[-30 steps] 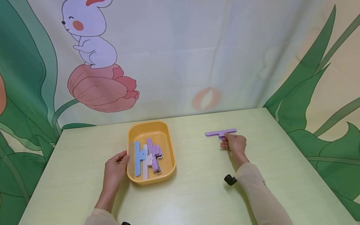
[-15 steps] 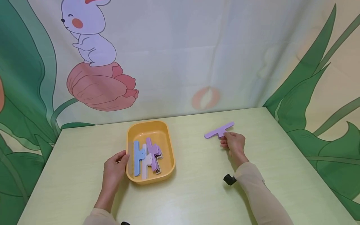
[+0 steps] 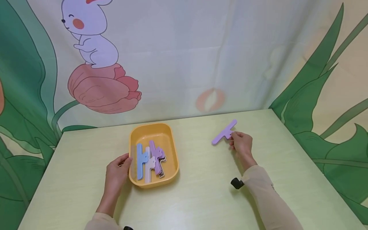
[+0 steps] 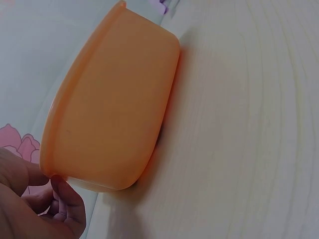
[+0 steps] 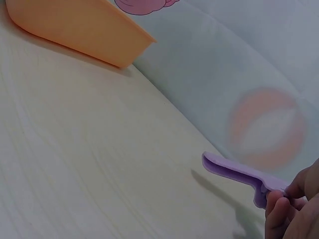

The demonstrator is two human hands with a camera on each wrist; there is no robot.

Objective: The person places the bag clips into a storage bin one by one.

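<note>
My left hand (image 3: 118,172) pinches the left rim of a yellow-orange plastic tray (image 3: 174,150); in the left wrist view thumb and fingers meet on the rim of the tray (image 4: 109,99). Inside lie several bag clips: a blue clip (image 3: 140,163), a pale pinkish-white clip (image 3: 148,169) and a purple clip (image 3: 153,148) overlapping others. At the right, my right hand (image 3: 242,145) pinches another purple bag clip (image 3: 222,133) by its short handle. Its long bar slants up to the right. The right wrist view shows this purple clip (image 5: 234,169) raised over the table, its shadow below.
The pale wooden table (image 3: 198,191) ends at a printed curtain (image 3: 172,64) behind it. A black wrist camera (image 3: 237,183) sticks out from the right sleeve (image 3: 267,195). Table surface lies between the tray and the right hand.
The purple clip in my right hand has turned from nearly level to a steep slant, its right end swinging up and away. My left hand and the tray have stayed put.
</note>
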